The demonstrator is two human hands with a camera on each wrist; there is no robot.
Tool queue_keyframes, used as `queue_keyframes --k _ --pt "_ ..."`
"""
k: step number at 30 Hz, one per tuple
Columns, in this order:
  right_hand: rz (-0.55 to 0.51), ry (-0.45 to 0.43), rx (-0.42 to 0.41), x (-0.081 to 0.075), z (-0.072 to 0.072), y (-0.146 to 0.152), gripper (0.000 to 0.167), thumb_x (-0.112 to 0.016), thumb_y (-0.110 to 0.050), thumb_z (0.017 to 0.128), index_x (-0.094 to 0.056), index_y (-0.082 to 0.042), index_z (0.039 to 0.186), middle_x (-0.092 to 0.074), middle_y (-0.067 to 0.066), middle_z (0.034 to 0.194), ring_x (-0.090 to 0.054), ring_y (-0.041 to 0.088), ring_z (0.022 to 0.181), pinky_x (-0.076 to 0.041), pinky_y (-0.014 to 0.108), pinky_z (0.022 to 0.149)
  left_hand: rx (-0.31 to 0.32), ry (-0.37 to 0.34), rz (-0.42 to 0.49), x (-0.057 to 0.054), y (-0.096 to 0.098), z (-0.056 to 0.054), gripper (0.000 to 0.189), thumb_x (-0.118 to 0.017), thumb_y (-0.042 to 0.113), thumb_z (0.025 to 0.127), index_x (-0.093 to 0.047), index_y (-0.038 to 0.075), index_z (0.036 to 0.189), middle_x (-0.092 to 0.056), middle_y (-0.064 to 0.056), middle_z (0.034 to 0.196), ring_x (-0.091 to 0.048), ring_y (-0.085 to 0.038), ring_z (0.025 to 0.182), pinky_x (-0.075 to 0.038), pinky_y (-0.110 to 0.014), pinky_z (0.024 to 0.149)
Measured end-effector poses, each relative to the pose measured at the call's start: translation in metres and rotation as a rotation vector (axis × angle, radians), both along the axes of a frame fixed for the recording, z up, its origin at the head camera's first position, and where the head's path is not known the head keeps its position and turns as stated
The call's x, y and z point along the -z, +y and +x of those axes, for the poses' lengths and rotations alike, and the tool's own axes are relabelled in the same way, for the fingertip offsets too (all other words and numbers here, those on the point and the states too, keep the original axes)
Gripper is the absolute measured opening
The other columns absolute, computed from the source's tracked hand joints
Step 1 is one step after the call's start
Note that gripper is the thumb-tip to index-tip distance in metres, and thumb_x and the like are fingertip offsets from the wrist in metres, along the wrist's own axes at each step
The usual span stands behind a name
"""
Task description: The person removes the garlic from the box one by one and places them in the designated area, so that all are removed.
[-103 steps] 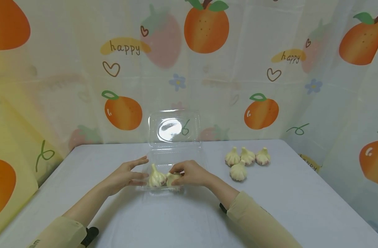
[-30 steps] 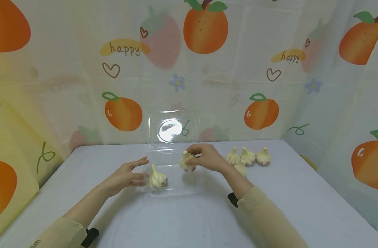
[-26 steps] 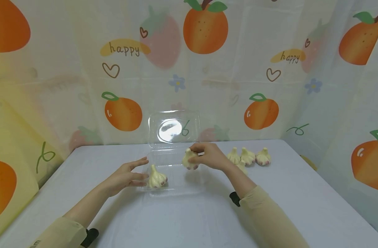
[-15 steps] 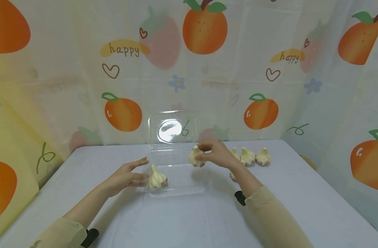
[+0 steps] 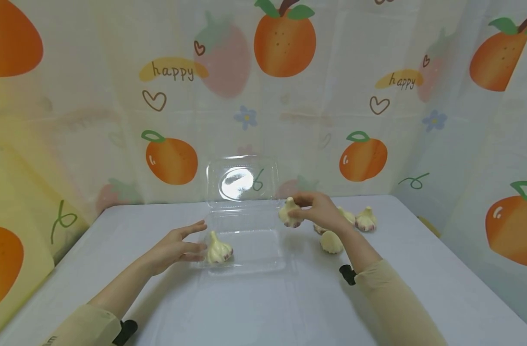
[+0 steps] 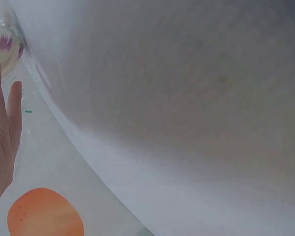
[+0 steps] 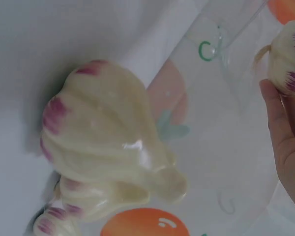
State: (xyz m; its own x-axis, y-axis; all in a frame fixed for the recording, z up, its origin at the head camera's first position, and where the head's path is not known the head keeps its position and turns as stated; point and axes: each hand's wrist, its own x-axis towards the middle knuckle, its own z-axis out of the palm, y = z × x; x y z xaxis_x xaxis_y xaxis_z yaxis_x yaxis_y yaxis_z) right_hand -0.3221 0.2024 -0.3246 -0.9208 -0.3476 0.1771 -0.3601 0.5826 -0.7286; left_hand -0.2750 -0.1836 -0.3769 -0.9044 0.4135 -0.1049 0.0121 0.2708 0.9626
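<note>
My right hand (image 5: 321,211) pinches a garlic bulb (image 5: 290,214) just off the right side of a clear plastic clamshell box (image 5: 259,247), above the table. In the right wrist view the held garlic bulb (image 7: 291,59) shows purple streaks, with fingers against its underside. Inside the box, at its left end, sits one garlic bulb (image 5: 220,248). My left hand (image 5: 177,247) rests with fingers extended at the left side of the box. Its fingers (image 6: 14,105) also show at the edge of the left wrist view.
The box's lid (image 5: 242,180) stands raised at the back. Several garlic bulbs lie on the table to the right, including a near one (image 5: 331,242) and a far one (image 5: 366,220); my right hand and forearm partly hide others. A fruit-print curtain (image 5: 289,120) hangs behind the white table (image 5: 254,307).
My right hand has lifted a garlic bulb out of the box and carried it to the right, toward the other bulbs. The left hand has stayed in place.
</note>
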Motion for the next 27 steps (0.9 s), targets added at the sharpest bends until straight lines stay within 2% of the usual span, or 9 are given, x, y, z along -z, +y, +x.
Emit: queue_keyframes --k 6,17,27 --pt "0.003 0.013 0.023 0.001 -0.001 0.018 0.042 -0.074 -0.036 0.087 -0.067 -0.017 0.124 -0.069 0.007 0.126 -0.061 0.029 0.123 -0.052 0.050 0.106 -0.005 -0.005 -0.003 0.001 0.000 0.000 0.075 -0.063 0.006 0.092 -0.023 -0.004 0.154 -0.003 -0.015 0.169 -0.034 -0.045 0.145 -0.059 -0.039 0.098" --pt "0.022 0.011 0.080 -0.001 0.006 0.045 0.043 -0.072 -0.035 0.088 -0.066 -0.015 0.125 -0.067 0.009 0.129 -0.060 0.032 0.125 -0.051 0.052 0.106 -0.023 -0.016 -0.010 0.002 0.000 -0.001 0.074 -0.064 0.006 0.091 -0.025 -0.003 0.154 -0.003 -0.014 0.169 -0.029 -0.045 0.147 -0.060 -0.036 0.096" --pt "0.047 0.029 0.119 0.000 0.008 0.069 0.040 -0.072 -0.036 0.088 -0.067 -0.014 0.121 -0.070 0.009 0.123 -0.062 0.032 0.122 -0.054 0.049 0.103 -0.015 -0.005 -0.011 0.000 -0.001 0.000 0.074 -0.063 0.004 0.091 -0.023 -0.004 0.154 -0.003 -0.014 0.169 -0.033 -0.045 0.145 -0.060 -0.037 0.097"
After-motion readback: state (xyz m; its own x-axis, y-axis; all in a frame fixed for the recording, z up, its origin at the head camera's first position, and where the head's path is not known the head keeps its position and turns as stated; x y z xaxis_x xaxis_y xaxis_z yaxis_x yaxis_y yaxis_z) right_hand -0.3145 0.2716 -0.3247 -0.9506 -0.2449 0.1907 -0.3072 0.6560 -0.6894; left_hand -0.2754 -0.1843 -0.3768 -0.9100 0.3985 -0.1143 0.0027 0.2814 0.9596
